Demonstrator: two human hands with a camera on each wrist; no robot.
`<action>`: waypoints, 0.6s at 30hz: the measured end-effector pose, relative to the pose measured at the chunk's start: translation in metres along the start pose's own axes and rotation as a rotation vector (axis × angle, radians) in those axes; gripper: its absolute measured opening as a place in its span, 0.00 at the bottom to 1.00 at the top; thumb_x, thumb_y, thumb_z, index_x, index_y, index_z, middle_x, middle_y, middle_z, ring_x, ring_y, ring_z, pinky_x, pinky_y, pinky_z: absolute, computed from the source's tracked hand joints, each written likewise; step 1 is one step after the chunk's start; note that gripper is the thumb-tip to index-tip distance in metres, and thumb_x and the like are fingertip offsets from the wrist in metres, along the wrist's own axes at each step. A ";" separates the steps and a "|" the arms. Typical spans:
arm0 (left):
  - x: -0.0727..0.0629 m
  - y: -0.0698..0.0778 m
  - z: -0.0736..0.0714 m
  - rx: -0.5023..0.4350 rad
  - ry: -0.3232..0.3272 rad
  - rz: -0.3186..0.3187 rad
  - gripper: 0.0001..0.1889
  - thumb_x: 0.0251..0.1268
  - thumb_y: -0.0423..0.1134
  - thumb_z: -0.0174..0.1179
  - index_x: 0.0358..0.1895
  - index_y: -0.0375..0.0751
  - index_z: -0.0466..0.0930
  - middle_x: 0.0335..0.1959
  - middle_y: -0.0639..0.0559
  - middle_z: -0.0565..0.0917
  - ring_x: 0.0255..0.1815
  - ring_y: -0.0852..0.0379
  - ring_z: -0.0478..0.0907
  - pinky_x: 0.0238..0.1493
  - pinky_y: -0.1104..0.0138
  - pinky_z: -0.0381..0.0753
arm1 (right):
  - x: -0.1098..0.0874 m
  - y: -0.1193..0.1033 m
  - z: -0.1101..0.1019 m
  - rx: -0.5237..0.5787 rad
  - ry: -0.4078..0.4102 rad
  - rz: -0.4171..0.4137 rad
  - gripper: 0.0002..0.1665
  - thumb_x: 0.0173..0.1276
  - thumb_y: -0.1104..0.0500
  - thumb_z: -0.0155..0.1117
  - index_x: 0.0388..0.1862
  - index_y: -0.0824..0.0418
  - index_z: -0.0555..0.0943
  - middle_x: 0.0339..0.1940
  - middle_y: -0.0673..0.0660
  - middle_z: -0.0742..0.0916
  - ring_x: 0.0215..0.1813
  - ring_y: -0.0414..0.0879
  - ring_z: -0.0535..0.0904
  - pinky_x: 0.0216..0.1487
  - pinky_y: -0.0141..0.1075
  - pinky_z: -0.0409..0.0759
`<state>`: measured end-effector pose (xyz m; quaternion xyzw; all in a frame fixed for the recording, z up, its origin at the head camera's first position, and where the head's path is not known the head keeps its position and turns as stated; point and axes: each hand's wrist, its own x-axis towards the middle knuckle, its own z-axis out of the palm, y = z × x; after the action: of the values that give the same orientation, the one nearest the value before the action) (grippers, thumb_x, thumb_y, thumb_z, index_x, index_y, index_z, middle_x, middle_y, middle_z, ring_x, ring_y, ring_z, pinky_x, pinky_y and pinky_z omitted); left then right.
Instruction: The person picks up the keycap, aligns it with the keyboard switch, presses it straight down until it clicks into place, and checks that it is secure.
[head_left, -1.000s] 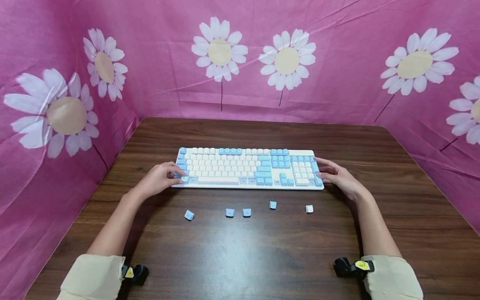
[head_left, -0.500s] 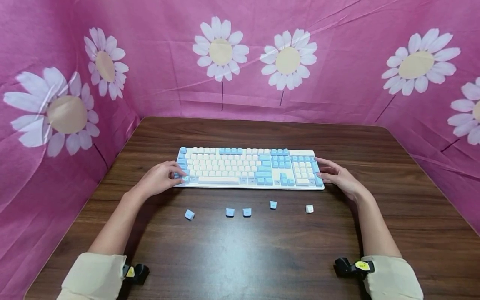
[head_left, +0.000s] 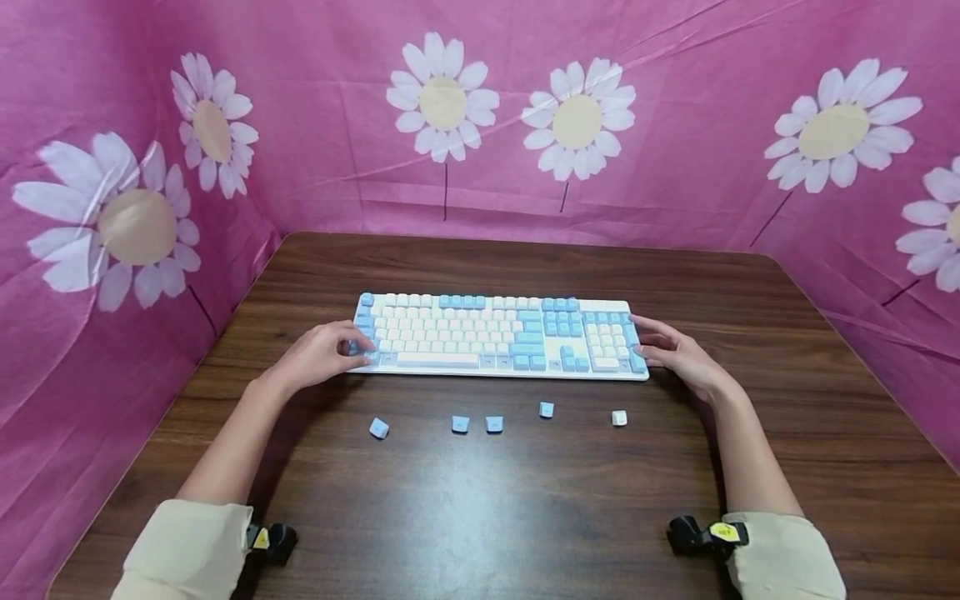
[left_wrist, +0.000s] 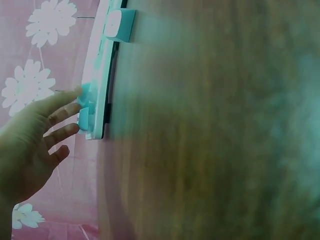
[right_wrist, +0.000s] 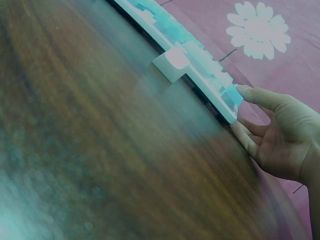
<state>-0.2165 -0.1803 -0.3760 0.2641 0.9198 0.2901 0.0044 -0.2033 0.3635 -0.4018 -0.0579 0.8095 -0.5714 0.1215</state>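
No visible movement since the earlier frame. Left hand point(head_left: 318, 354), fingers loosely extended, touches keyboard point(head_left: 450, 337) at 8 o'clock; right hand point(head_left: 684, 357) grips its 3 o'clock end, thumb point(right_wrist: 250, 94) on top.

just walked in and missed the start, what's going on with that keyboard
A person has both hands at a blue and white keyboard lying on a wooden table. The left hand has its thumb and fingertips at the blue keys by the near left corner; whether it pinches one is hard to tell. The right hand touches the right end. Four blue keycaps and a white keycap lie loose in front.
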 end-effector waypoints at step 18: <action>0.020 -0.016 -0.006 -0.268 -0.179 -0.202 0.09 0.52 0.36 0.68 0.35 0.35 0.84 0.39 0.47 0.83 0.46 0.53 0.71 0.47 0.61 0.67 | 0.001 0.001 0.000 0.002 0.001 -0.005 0.38 0.67 0.56 0.59 0.72 0.57 0.56 0.63 0.69 0.64 0.51 0.38 0.71 0.46 0.29 0.73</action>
<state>-0.2421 -0.1846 -0.3763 0.1924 0.8907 0.3834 0.1505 -0.2041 0.3637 -0.4033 -0.0594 0.8088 -0.5727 0.1200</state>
